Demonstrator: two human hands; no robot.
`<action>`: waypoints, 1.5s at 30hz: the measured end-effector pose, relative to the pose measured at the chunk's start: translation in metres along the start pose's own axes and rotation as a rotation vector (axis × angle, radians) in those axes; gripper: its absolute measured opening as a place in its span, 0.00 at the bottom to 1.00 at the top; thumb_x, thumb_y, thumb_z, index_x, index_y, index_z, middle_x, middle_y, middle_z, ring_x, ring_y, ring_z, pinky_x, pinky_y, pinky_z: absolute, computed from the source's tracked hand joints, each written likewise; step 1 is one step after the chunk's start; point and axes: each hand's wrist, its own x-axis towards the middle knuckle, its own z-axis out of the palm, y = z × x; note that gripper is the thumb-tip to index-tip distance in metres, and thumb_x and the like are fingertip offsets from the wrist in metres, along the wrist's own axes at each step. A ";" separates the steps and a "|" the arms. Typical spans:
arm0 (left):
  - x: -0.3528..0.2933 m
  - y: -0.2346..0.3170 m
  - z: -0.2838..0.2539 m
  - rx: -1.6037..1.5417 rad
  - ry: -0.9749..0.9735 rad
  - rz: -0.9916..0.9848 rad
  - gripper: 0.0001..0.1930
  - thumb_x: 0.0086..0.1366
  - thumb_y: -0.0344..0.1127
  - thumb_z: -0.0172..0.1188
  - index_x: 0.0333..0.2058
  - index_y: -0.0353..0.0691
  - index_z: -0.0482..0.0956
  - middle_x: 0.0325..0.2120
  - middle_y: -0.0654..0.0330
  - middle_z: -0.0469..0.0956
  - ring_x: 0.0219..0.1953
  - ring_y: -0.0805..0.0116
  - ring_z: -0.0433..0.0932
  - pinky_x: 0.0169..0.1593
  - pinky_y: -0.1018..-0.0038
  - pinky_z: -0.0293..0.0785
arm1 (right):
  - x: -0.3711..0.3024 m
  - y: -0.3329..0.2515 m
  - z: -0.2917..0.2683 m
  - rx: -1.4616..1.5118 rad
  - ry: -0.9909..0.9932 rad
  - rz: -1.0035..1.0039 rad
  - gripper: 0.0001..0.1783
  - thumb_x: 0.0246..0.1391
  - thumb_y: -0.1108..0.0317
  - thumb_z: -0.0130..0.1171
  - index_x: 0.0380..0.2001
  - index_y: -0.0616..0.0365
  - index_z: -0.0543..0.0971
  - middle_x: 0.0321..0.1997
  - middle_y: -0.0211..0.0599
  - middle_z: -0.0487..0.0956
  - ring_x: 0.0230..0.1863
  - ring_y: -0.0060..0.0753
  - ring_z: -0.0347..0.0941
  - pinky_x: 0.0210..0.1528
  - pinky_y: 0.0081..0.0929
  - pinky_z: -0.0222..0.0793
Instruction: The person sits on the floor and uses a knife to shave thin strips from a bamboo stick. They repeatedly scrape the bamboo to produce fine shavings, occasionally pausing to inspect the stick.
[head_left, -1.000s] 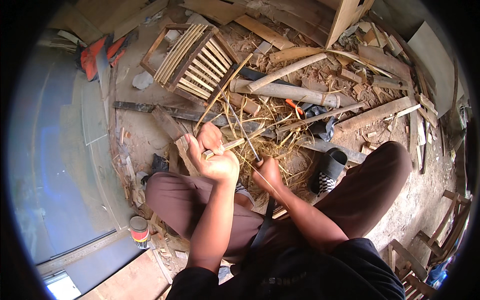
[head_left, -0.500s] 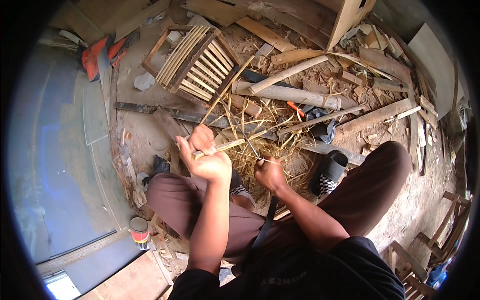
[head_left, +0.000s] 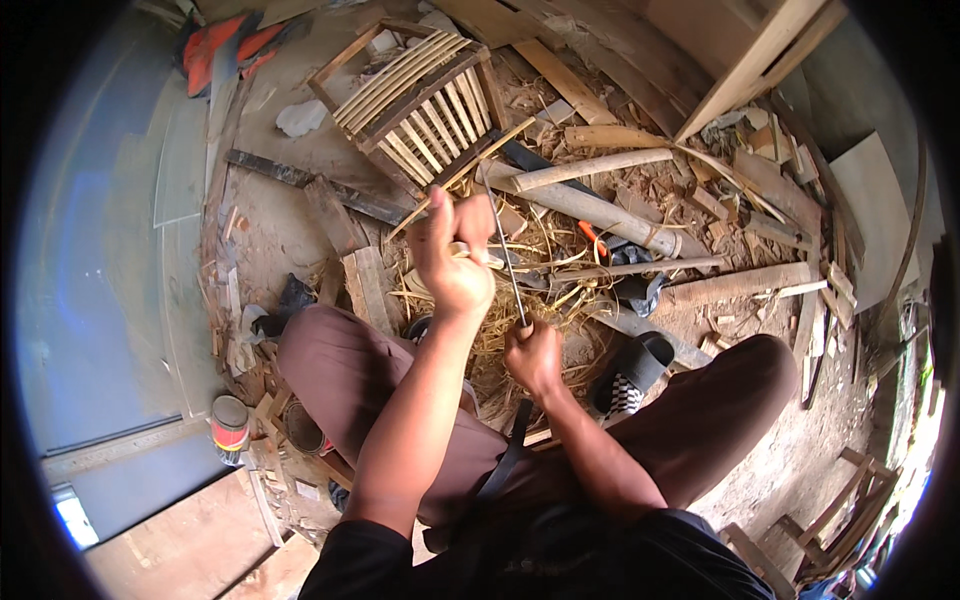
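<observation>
My left hand (head_left: 455, 255) is closed around a pale wooden strip (head_left: 492, 262), most of it hidden by the fingers and palm. Below and to the right of it, my right hand (head_left: 535, 358) grips the handle of a long, thin knife (head_left: 510, 268). Its dark blade points away from me and passes just right of my left hand. Whether the blade touches the strip I cannot tell. Under both hands lies a heap of curly pale shavings (head_left: 495, 350) on the ground, between my bent legs.
A slatted wooden frame (head_left: 425, 105) stands beyond my hands. A round pole (head_left: 600, 215), planks (head_left: 735, 287) and offcuts lie to the right. One black sandal (head_left: 640, 365) is beside my right leg. A tin (head_left: 230, 425) stands at the left, near a bluish panel (head_left: 110, 300).
My left hand has moved up and away, turning so the strip is mostly hidden. The knife now stands more upright in my right hand. The whole view has shifted slightly.
</observation>
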 end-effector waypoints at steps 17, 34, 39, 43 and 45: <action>0.022 -0.002 0.003 -0.023 -0.030 -0.136 0.33 0.78 0.49 0.42 0.09 0.48 0.55 0.06 0.68 0.52 0.13 0.73 0.48 0.25 0.72 0.47 | 0.011 0.014 0.025 0.118 0.080 -0.117 0.11 0.58 0.75 0.54 0.21 0.63 0.72 0.14 0.34 0.72 0.17 0.23 0.67 0.18 0.29 0.61; 0.019 -0.001 -0.001 -0.026 -0.043 -0.072 0.33 0.77 0.50 0.42 0.09 0.48 0.54 0.06 0.68 0.51 0.13 0.72 0.48 0.25 0.71 0.47 | 0.015 0.096 0.031 -0.104 0.071 0.177 0.08 0.53 0.74 0.54 0.22 0.67 0.73 0.15 0.38 0.72 0.18 0.28 0.66 0.22 0.38 0.63; 0.026 -0.002 0.001 -0.028 -0.011 -0.100 0.33 0.78 0.49 0.42 0.09 0.47 0.54 0.06 0.68 0.52 0.13 0.73 0.48 0.26 0.71 0.47 | -0.001 0.038 0.028 0.135 0.056 -0.107 0.08 0.58 0.73 0.55 0.26 0.65 0.74 0.14 0.36 0.71 0.18 0.24 0.65 0.21 0.30 0.61; 0.020 0.000 0.010 0.006 -0.049 -0.109 0.33 0.78 0.49 0.42 0.09 0.48 0.55 0.07 0.68 0.52 0.14 0.73 0.48 0.26 0.71 0.47 | 0.001 0.047 0.030 0.066 0.112 -0.070 0.10 0.57 0.71 0.58 0.24 0.64 0.74 0.14 0.36 0.71 0.18 0.27 0.67 0.22 0.32 0.63; 0.023 -0.008 0.003 -0.035 -0.035 -0.077 0.33 0.78 0.50 0.41 0.09 0.48 0.55 0.07 0.68 0.52 0.14 0.73 0.49 0.26 0.71 0.47 | -0.003 0.111 0.040 -0.118 0.162 0.154 0.10 0.55 0.71 0.58 0.23 0.64 0.74 0.15 0.37 0.72 0.18 0.29 0.68 0.23 0.35 0.65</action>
